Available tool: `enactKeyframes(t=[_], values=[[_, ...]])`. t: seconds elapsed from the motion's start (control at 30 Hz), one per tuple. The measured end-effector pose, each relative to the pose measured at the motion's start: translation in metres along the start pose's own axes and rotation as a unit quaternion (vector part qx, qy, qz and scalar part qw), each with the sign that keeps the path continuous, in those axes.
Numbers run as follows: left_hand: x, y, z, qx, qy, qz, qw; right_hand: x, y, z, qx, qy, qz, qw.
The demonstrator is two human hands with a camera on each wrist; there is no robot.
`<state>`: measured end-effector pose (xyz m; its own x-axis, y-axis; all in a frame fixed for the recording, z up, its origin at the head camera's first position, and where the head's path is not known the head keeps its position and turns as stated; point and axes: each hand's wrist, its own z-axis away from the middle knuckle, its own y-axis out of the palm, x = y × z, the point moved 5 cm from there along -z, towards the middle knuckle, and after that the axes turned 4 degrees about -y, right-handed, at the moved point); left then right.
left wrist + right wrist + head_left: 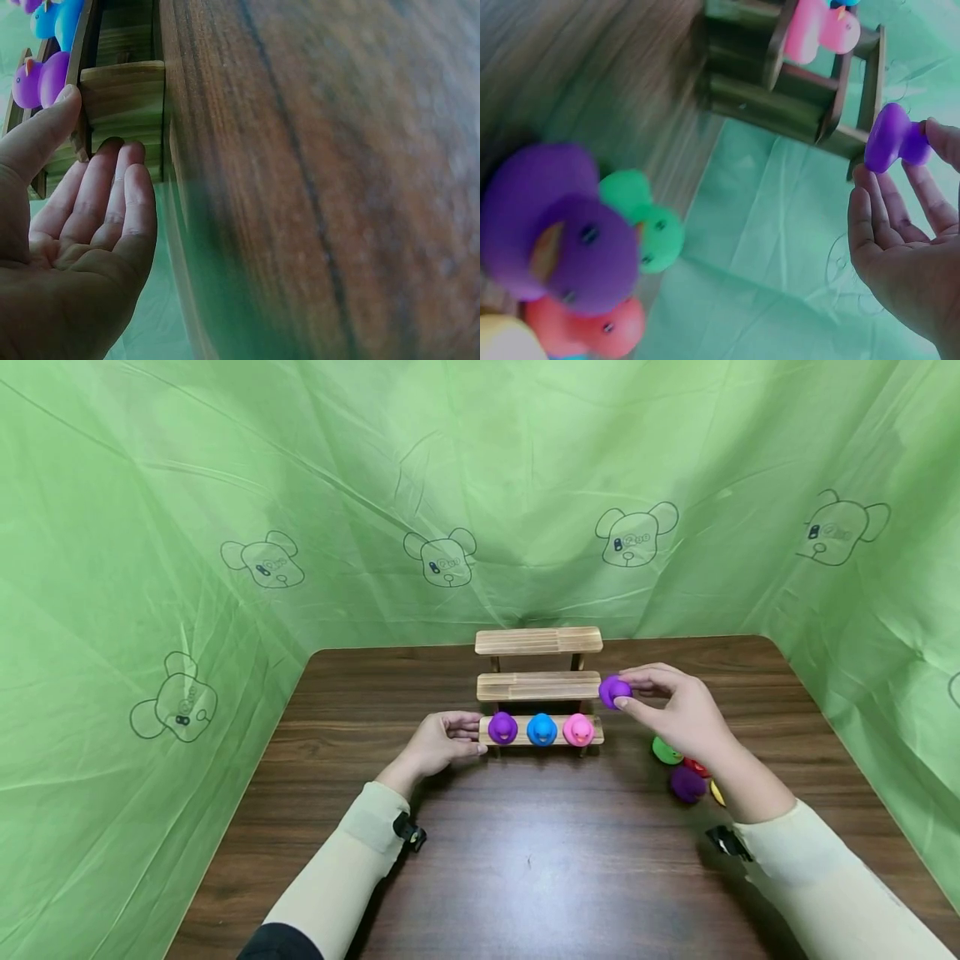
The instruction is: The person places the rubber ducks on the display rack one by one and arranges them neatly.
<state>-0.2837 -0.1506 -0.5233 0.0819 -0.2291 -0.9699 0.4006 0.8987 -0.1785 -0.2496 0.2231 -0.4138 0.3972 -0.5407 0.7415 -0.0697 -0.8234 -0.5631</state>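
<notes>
A three-tier wooden display stand (538,685) is on the table. Along its lowest step sit a purple rubber duck (502,728), a blue rubber duck (542,730) and a pink rubber duck (579,730). My left hand (441,745) holds the left end of that step, thumb at the front edge and fingers behind and below it in the left wrist view. Beside the right end of the middle step, my right hand (678,710) pinches another purple rubber duck (891,139) between thumb and fingers, held up off the table.
Right of the stand, near my right forearm, lie a green duck (666,751), a red duck (585,326), a dark purple duck (687,784) and a yellow one (717,792). Green sheeting (525,485) with drawn bear faces hangs behind the brown table (525,877) and along its sides.
</notes>
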Motion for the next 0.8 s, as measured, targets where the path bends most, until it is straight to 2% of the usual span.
enactKeyframes(t=[0.43, 0.63, 0.8], values=[[0.000, 0.000, 0.000, -0.001, 0.004, -0.001, 1.0000, 0.031, 0.036, -0.025, 0.039, -0.047, -0.035, 0.9975], [-0.001, -0.001, 0.001, -0.004, 0.002, -0.003, 1.0000, 0.039, 0.054, -0.040, 0.057, -0.034, -0.063, 0.9958], [-0.003, 0.000, 0.001, -0.006, 0.005, -0.003, 1.0000, 0.044, 0.067, -0.049, 0.065, -0.025, -0.055, 0.9960]])
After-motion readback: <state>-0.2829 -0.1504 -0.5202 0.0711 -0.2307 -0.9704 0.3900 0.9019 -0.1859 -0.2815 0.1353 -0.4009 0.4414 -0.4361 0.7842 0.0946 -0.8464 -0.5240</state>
